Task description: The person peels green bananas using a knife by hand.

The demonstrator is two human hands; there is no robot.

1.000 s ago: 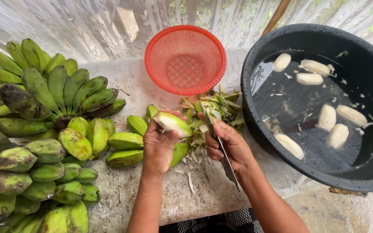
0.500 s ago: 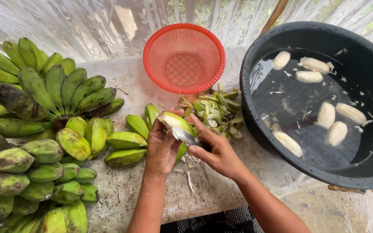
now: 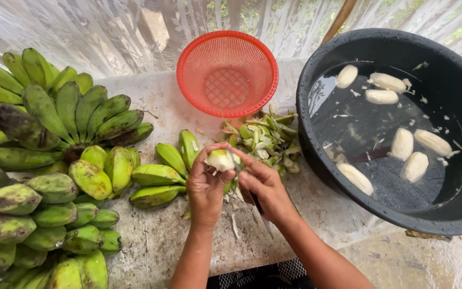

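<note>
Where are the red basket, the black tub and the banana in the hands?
Red basket [image 3: 252,51]: head view, on its inner wall.
Black tub [image 3: 316,144]: head view, on its left wall.
Banana [image 3: 221,159]: head view, on its peeled pale end.

Both hands, left hand [image 3: 205,187] and right hand [image 3: 263,184], grip a half-peeled banana [image 3: 221,159].
</note>
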